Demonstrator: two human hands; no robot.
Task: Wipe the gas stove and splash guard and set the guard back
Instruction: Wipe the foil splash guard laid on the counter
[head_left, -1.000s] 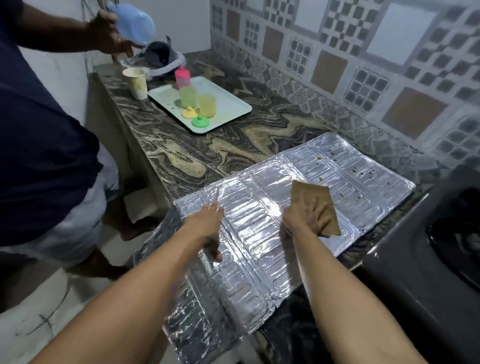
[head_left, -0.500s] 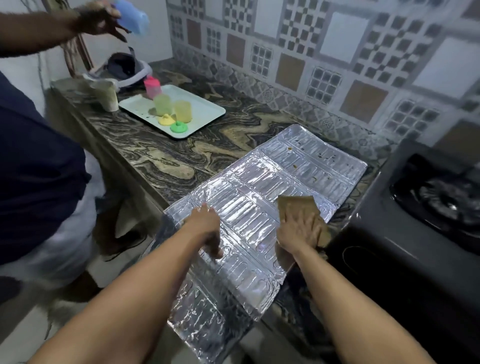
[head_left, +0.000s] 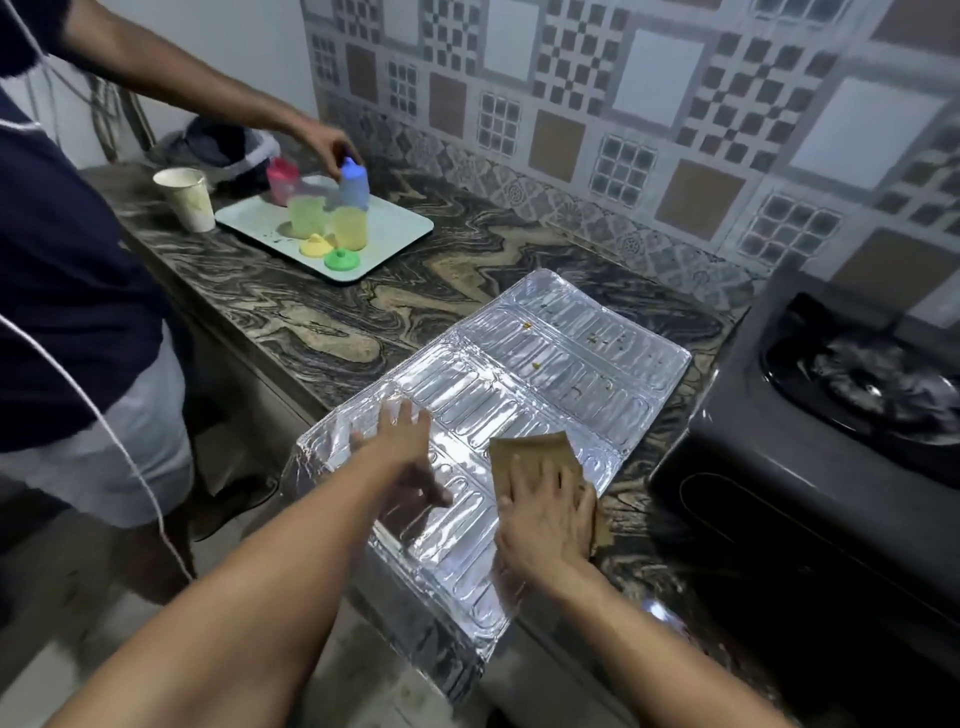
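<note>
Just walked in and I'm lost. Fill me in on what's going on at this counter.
A person is wiping a foil splash guard laid flat on the marble counter. The right hand presses a brown cloth onto it; the left hand rests flat on it. Food specks remain on the far panel. The gas stove sits at the right. A second person touches a blue bottle on a tray.

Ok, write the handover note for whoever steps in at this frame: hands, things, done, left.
Left hand: open, flat on the foil splash guard, steadying it.
Right hand: open, pressing the brown cloth onto the guard's near part.
Guard lies flat on the counter, near end overhanging; gas stove to its right.
Done: cannot tell.
Left: food specks on the far panel, the stove, standing the guard back.
</note>
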